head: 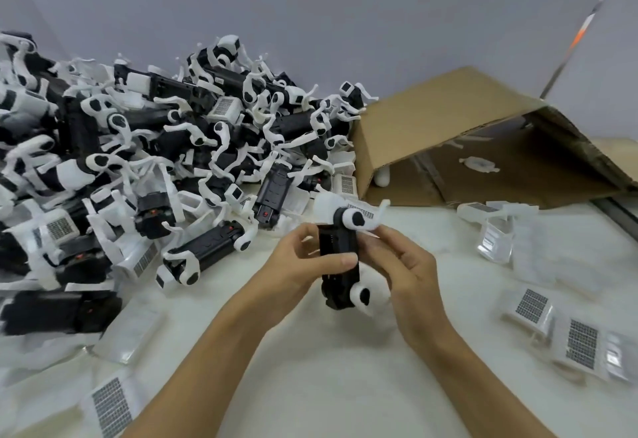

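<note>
Left hand [307, 258] and right hand [404, 265] both gripping a black-and-white gadget [340, 261] above the white table [310, 368], heap of like gadgets [138, 147] far left, cardboard box [466, 127] far right

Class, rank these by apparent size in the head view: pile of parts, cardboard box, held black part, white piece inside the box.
1. pile of parts
2. cardboard box
3. black part, though nearness enlarges it
4. white piece
</note>
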Demonstrator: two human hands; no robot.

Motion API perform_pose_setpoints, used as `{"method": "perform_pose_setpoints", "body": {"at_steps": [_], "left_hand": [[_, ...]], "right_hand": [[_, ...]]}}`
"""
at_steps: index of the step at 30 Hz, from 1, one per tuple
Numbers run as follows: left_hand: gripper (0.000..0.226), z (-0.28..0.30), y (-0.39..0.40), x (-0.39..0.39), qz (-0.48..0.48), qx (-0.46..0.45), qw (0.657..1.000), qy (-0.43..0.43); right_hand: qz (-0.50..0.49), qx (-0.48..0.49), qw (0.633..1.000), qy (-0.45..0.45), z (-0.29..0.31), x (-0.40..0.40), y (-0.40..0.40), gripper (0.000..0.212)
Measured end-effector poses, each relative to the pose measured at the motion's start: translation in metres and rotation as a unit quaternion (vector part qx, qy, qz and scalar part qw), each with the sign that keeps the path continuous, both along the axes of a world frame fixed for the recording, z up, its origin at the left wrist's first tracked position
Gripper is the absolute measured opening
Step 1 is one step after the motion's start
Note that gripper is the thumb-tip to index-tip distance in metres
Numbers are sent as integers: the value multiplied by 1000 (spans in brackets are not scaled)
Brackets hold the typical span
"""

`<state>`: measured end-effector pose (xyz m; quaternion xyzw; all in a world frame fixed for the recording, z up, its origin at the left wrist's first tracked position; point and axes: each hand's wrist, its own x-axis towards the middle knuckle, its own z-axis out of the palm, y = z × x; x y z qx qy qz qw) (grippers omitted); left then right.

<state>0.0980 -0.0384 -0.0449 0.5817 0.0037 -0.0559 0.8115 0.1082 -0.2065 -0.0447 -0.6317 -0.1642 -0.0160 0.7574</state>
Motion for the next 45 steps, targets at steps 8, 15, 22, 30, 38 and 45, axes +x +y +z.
{"method": "perform_pose_setpoints", "body": {"at_steps": [8,15,22,30,38,45], "left_hand": [[48,3,-18,-2,209,-118,970,26],[37,1,-20,-6,149,-228,962,25],[55,2,-37,-12,122,-219,968,16],[52,-1,-39,-13,148,-176,973,17],[41,-1,-40,-11,187,-150,971,20],[25,-3,-36,-12,141,-33,986,-84]], "right_hand": [[-73,-88,993,-33,-8,5,-1,55],[-11,-297,938,-177,-21,-5,7,96],[-116,-258,956,-75,-15,-3,0,102],[-150,-242,951,-118,-12,-5,-1,51],[-134,-290,941,-108,-14,-5,1,60],[-48,-280,958,-38,-11,2,-4,91]]}}
